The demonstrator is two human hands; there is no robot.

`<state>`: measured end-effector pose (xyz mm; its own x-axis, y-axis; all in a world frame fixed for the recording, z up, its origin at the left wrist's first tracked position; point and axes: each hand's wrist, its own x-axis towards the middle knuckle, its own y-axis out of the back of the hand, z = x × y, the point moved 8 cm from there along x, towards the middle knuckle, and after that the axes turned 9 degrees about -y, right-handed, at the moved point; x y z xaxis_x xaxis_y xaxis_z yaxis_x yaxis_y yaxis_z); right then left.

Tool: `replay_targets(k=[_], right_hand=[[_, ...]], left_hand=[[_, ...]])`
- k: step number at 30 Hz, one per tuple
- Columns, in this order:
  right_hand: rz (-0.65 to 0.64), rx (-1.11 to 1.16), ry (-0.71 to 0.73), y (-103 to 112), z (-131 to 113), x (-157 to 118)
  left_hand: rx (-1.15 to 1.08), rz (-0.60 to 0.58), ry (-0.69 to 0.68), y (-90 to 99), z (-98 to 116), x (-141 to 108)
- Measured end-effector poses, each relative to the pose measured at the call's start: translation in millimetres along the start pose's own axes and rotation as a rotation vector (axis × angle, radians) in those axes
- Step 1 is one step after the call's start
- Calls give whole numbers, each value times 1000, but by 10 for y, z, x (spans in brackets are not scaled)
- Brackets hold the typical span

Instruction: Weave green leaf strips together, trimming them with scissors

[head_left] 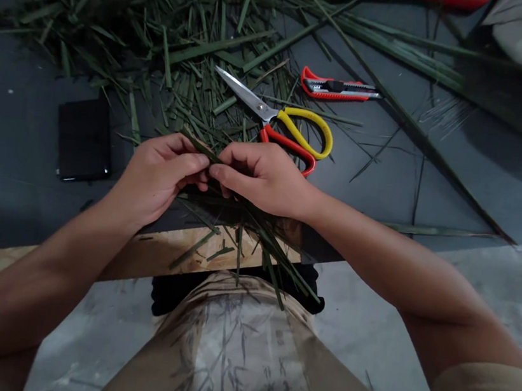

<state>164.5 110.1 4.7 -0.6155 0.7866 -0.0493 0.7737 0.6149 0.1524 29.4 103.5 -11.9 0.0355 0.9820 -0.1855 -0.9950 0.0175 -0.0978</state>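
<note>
Fingers (194, 162) pinching leaf strips (274, 243), unreadable shirt print (282, 381).

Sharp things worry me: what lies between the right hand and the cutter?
In the head view, the scissors lie there, handles between the right hand and the cutter.

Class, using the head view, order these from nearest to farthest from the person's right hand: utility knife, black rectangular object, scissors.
From the right hand:
1. Scissors, just beyond it, handles closest.
2. Utility knife, farther forward and to the right.
3. Black rectangular object, off to the left, beyond the left hand.
</note>
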Motion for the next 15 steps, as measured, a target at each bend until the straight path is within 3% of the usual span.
replay_targets(k=[4, 10, 15], right_hand=[[-58, -31, 22, -31, -31, -8], [-94, 55, 3, -64, -16, -11], [-43, 66, -37, -45, 39, 10]], left_hand=[[-43, 34, -21, 33, 35, 17], [-174, -38, 205, -13, -108, -1], [-120, -20, 144, 20, -50, -4]])
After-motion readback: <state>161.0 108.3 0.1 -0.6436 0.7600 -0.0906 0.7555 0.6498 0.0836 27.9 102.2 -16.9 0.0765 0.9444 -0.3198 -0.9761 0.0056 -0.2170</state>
